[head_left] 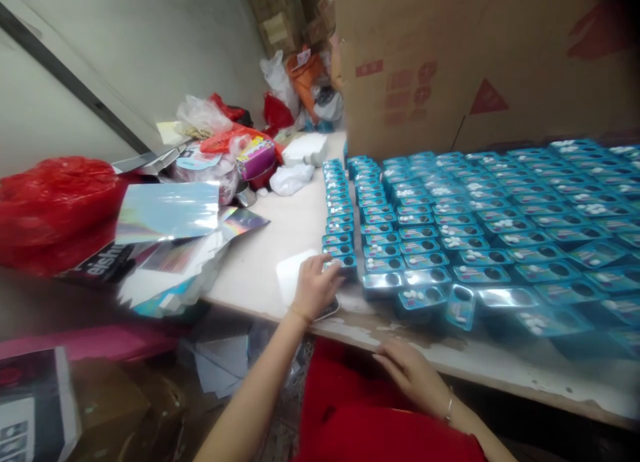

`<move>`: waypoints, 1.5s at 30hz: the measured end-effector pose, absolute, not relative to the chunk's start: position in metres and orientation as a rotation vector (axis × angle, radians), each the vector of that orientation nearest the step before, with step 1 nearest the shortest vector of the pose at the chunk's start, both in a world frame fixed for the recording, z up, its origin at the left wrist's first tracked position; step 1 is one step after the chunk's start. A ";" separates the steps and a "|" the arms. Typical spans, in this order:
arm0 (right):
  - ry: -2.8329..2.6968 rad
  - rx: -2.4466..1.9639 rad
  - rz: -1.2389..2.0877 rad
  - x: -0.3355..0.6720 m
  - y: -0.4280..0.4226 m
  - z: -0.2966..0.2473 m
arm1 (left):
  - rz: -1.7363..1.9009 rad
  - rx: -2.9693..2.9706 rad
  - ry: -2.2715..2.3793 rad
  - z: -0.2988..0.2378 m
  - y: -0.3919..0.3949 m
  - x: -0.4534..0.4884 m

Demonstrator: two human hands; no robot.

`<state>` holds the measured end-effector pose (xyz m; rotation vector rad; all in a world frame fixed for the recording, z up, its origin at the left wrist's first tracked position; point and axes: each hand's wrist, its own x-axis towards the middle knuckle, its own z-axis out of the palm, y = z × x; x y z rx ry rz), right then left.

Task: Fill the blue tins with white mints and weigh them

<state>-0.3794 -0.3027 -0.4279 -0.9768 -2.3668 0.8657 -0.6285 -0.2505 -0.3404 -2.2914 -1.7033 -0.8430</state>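
My left hand [315, 289] is at the near end of the leftmost row of small teal boxes, its bent fingers closed about the left end of the nearest teal box [346, 262]. Small white pieces show on that box beside my fingertips. Under and beside the hand lie a white sheet [287, 275] and a dark-edged flat object [329, 309], mostly covered. My right hand [413, 375] hangs by the table's front edge over my red clothing, fingers loosely stretched out and holding nothing. Many more teal boxes [480, 273] stand in rows, several topped with white pieces.
A large cardboard carton [415, 62] stands behind the rows. Leftward on the table [250, 275] are a stack of shiny printed sheets [167, 212], a red plastic bag [55, 209], a purple packet [257, 159] and a white box [305, 149]. Cartons [105, 402] sit below at left.
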 end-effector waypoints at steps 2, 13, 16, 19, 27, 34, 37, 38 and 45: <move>-2.366 -0.966 0.886 -0.379 -0.301 -0.425 | -0.668 -2.352 -1.674 -0.334 -0.231 -0.623; -2.350 -0.893 1.102 -0.373 -0.283 -0.418 | -0.490 -2.499 -1.620 -0.290 -0.222 -0.616; -2.338 -0.878 1.148 -0.370 -0.286 -0.413 | -0.542 -2.494 -1.649 -0.266 -0.237 -0.631; -2.322 -0.895 1.125 -0.369 -0.294 -0.412 | -0.496 -2.520 -1.713 -0.260 -0.244 -0.659; -2.352 -0.964 1.077 -0.378 -0.300 -0.416 | -0.355 -2.513 -1.849 -0.296 -0.237 -0.710; -2.289 -1.058 1.078 -0.426 -0.275 -0.410 | -1.156 -2.155 -2.028 -0.316 -0.259 -0.730; -2.283 -1.156 1.053 -0.453 -0.259 -0.414 | -1.473 -1.643 -2.561 -0.352 -0.278 -0.744; -2.280 -1.197 1.050 -0.460 -0.255 -0.415 | -1.520 -1.521 -2.758 -0.367 -0.285 -0.747; -2.342 -1.075 1.082 -0.473 -0.250 -0.417 | -1.903 -1.474 -3.193 -0.425 -0.309 -0.728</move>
